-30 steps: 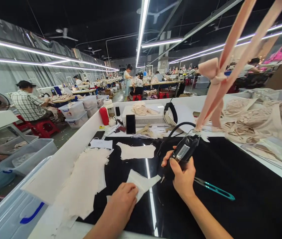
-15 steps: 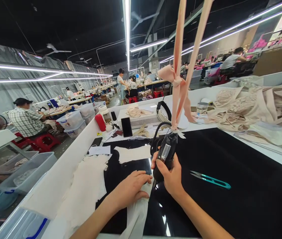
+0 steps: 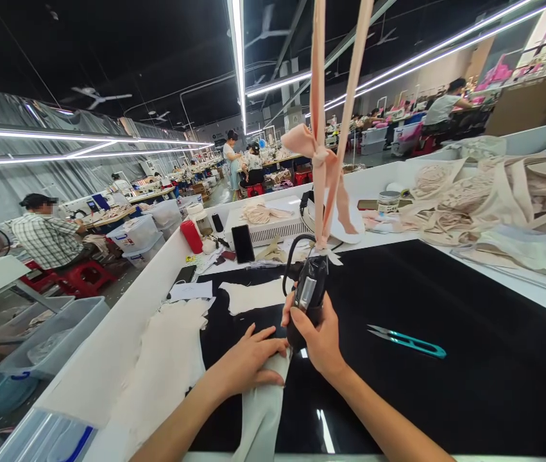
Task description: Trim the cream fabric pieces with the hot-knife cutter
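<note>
My right hand (image 3: 319, 333) is wrapped round a black handheld tool (image 3: 308, 292), which hangs from peach fabric strips (image 3: 319, 160) tied in a knot. The tool's lower end is down by the edge of a pale fabric strip (image 3: 264, 410). My left hand (image 3: 249, 360) lies on that strip with its fingers spread, fingertips close to the tool's base. A flat cream fabric piece (image 3: 253, 296) is on the black work surface (image 3: 398, 404) beyond my hands. Teal thread snips (image 3: 410, 342) rest at the right.
A stack of cream pieces (image 3: 164, 359) lies left of my hands. Behind stand a phone (image 3: 242, 244), a red spool (image 3: 190, 237) and a white box (image 3: 273, 228). Beige straps (image 3: 484, 192) are heaped at the right. A person in a checked shirt (image 3: 49, 237) sits far left.
The tool and my right hand have shifted left and slightly down, with the hanging strips further left too. The fingers of my left hand are more spread.
</note>
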Action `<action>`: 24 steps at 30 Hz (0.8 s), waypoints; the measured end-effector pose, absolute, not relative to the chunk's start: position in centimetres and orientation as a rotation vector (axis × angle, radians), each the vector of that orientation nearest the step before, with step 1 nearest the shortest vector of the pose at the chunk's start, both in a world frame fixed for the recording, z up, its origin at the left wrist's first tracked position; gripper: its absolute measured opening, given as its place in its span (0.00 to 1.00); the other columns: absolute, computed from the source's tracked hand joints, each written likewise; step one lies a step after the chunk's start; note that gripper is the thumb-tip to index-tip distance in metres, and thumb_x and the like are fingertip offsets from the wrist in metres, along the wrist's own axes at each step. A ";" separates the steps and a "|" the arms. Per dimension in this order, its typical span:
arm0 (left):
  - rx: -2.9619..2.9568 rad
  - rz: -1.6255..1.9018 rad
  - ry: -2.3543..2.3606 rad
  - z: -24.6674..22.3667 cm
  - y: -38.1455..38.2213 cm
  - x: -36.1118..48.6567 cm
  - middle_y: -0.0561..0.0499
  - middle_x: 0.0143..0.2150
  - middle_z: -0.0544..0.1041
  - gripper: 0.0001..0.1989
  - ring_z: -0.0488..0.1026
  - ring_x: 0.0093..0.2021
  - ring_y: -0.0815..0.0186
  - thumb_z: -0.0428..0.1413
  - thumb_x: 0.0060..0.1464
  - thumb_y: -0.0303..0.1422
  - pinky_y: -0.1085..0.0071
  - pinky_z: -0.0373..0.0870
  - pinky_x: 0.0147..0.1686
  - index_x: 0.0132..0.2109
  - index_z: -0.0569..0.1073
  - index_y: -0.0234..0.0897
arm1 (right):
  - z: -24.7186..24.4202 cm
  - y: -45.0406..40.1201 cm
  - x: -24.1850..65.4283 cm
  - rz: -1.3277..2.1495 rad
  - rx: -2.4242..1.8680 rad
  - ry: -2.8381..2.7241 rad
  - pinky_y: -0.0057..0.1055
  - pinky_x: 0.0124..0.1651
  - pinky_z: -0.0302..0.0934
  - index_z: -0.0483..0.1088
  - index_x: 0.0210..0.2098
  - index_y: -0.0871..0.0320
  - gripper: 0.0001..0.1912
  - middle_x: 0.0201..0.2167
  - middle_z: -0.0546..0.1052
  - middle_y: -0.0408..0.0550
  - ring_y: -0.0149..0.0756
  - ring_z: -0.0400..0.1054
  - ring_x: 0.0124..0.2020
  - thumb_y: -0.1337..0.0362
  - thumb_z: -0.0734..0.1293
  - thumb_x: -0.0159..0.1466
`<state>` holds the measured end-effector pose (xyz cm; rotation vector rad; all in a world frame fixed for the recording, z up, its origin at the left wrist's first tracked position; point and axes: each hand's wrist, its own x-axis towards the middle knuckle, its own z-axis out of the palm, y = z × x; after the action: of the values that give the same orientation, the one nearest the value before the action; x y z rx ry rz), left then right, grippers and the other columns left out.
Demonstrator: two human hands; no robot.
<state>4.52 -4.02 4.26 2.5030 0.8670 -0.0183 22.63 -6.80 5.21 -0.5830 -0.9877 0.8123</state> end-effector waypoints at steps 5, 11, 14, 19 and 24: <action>2.526 0.022 0.850 4.3 -3.9 4.4 0.45 0.65 0.72 0.22 0.54 0.75 0.51 0.70 0.57 0.39 0.34 0.42 0.71 0.55 0.72 0.44 | 5.2 -7.1 22.4 0.814 -0.600 -0.989 0.30 0.29 0.69 0.68 0.44 0.52 0.11 0.32 0.76 0.40 0.31 0.70 0.25 0.61 0.72 0.65; 2.507 0.050 0.799 4.2 -3.8 4.4 0.48 0.64 0.73 0.22 0.54 0.75 0.52 0.71 0.57 0.38 0.32 0.40 0.70 0.54 0.73 0.47 | 4.5 -6.9 22.4 0.798 -0.629 -0.997 0.31 0.32 0.69 0.69 0.45 0.52 0.12 0.33 0.76 0.40 0.32 0.70 0.26 0.62 0.72 0.64; 2.507 0.050 0.800 4.1 -3.7 4.3 0.47 0.65 0.72 0.22 0.55 0.74 0.51 0.70 0.57 0.39 0.31 0.41 0.70 0.55 0.73 0.46 | 4.5 -7.0 22.4 0.799 -0.639 -1.001 0.31 0.32 0.69 0.69 0.43 0.53 0.09 0.32 0.76 0.41 0.31 0.69 0.26 0.61 0.72 0.65; 2.519 0.040 0.785 3.7 -3.4 4.3 0.45 0.66 0.70 0.21 0.53 0.75 0.51 0.68 0.60 0.40 0.30 0.43 0.69 0.56 0.72 0.46 | 4.7 -7.5 22.2 0.807 -0.639 -0.997 0.32 0.32 0.69 0.69 0.42 0.53 0.09 0.32 0.76 0.41 0.32 0.69 0.26 0.59 0.71 0.66; 2.536 0.041 0.777 3.5 -3.3 4.4 0.43 0.66 0.70 0.22 0.56 0.74 0.50 0.68 0.60 0.39 0.29 0.42 0.69 0.58 0.71 0.45 | 4.5 -7.9 21.8 0.825 -0.636 -0.994 0.32 0.30 0.70 0.69 0.45 0.52 0.13 0.32 0.76 0.41 0.34 0.71 0.25 0.59 0.73 0.64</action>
<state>4.40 -3.31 3.51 2.5362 0.7772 0.0410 21.77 -7.88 4.52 -0.6364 -0.9945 0.8246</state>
